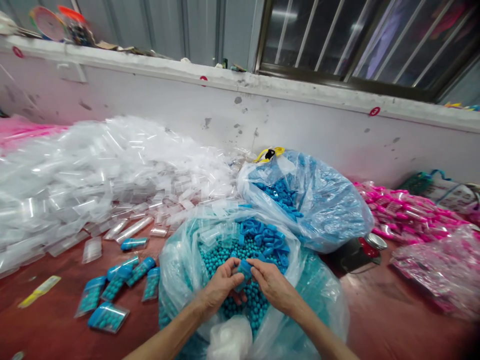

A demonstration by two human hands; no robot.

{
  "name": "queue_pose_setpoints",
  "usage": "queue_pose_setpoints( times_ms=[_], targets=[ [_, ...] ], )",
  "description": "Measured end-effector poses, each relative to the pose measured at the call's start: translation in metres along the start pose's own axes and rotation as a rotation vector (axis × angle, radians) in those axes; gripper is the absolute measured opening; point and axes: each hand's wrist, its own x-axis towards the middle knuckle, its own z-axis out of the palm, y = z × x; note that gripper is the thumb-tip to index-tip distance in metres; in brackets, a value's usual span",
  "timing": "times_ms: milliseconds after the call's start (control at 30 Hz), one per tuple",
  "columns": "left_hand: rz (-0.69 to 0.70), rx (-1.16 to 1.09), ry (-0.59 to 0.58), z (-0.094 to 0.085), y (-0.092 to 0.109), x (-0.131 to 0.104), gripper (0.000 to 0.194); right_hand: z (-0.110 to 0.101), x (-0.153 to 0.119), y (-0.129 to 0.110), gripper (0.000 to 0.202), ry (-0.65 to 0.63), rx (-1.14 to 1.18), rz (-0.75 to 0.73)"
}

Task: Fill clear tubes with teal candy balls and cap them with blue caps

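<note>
Both hands meet over an open plastic bag (172, 260) of teal beads (258, 305). Between them is a small clear container with a blue cap (245, 267). My left hand (223, 280) grips its body from the left, and my right hand (272, 282) pinches the cap from the right. Loose blue caps (268, 240) and a few clear tubes (215, 235) lie on the beads at the back of the bag. Several filled containers with blue caps (108, 317) rest on the red table to the left.
A large heap of clear empty tubes (112, 175) covers the table's back left. Behind the bead bag stands a bag of blue caps (322, 200). Pink pieces (412, 215) are piled at right, near a dark device with a metal knob (375, 242). A yellow-handled tool (39, 291) lies at left.
</note>
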Motion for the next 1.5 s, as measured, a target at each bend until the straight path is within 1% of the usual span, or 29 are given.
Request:
queue_pose_setpoints(
  times_ms=[67,167,233,367,433,500,567,667,700,767,833,867,933,967,1033,1100,1167,1200,1233,1267,1333,1367,1400,1433,1500],
  targets=[
    [0.015,0.027,0.018,0.005,-0.001,-0.001,0.045,0.003,-0.001,-0.003,0.036,0.011,0.03,0.018],
    [0.04,0.03,0.117,0.009,-0.005,-0.002,0.051,0.006,-0.001,-0.006,0.036,0.013,0.047,0.04],
    [0.049,0.033,0.166,0.009,-0.007,-0.003,0.058,0.006,-0.002,-0.009,0.036,0.01,0.03,0.024],
    [0.044,0.022,0.209,0.012,-0.004,-0.006,0.069,0.01,-0.003,-0.008,0.037,0.023,-0.053,-0.025],
    [0.035,0.009,0.239,0.014,0.0,-0.007,0.068,0.016,-0.005,-0.003,0.037,0.047,-0.124,-0.069],
    [0.018,0.01,0.289,0.017,0.002,-0.007,0.062,0.021,-0.006,0.003,0.039,0.047,-0.188,-0.118],
    [0.001,0.034,0.35,0.019,0.001,-0.007,0.055,0.023,-0.006,0.008,0.041,0.004,-0.226,-0.163],
    [0.002,0.084,0.411,0.018,-0.002,-0.006,0.049,0.018,-0.005,0.01,0.042,-0.049,-0.215,-0.22],
    [0.013,0.103,0.406,0.016,-0.002,-0.007,0.049,0.015,-0.004,0.01,0.04,-0.056,-0.178,-0.231],
    [0.035,0.134,0.345,0.011,0.0,-0.008,0.05,0.01,0.0,0.01,0.033,-0.058,-0.03,-0.2],
    [0.034,0.149,0.255,0.006,0.005,-0.01,0.05,0.008,0.005,0.012,0.025,-0.036,0.219,-0.073],
    [0.022,0.155,0.215,0.004,0.008,-0.012,0.049,0.008,0.008,0.013,0.026,-0.013,0.361,0.009],
    [-0.003,0.183,0.164,0.003,0.013,-0.014,0.045,0.011,0.016,0.017,0.035,0.052,0.604,0.155],
    [-0.009,0.207,0.152,0.004,0.014,-0.015,0.042,0.013,0.02,0.018,0.038,0.089,0.679,0.199],
    [-0.002,0.251,0.156,0.008,0.014,-0.016,0.038,0.015,0.026,0.017,0.035,0.161,0.728,0.221],
    [0.012,0.276,0.197,0.012,0.012,-0.015,0.037,0.014,0.027,0.012,0.026,0.179,0.666,0.173],
    [0.014,0.281,0.251,0.014,0.011,-0.013,0.044,0.013,0.023,0.004,0.023,0.125,0.541,0.103],
    [0.023,0.273,0.275,0.014,0.011,-0.012,0.05,0.014,0.019,0.0,0.026,0.085,0.467,0.077],
    [0.041,0.254,0.289,0.014,0.011,-0.012,0.054,0.015,0.015,-0.005,0.032,0.045,0.391,0.056],
    [0.059,0.229,0.291,0.014,0.011,-0.011,0.058,0.017,0.011,-0.009,0.044,0.016,0.311,0.039],
    [0.083,0.174,0.274,0.013,0.012,-0.01,0.059,0.024,0.003,-0.014,0.082,-0.016,0.142,0.01],
    [0.091,0.156,0.268,0.012,0.011,-0.009,0.057,0.028,0.0,-0.015,0.097,-0.022,0.068,0.004],
    [0.101,0.151,0.269,0.012,0.011,-0.009,0.055,0.033,-0.001,-0.016,0.103,-0.019,0.009,0.005],
    [0.117,0.157,0.284,0.013,0.011,-0.008,0.051,0.037,-0.002,-0.016,0.102,-0.004,-0.035,0.012],
    [0.168,0.181,0.328,0.016,0.01,-0.008,0.042,0.045,-0.003,-0.015,0.088,0.057,-0.084,0.008]
  ],
)
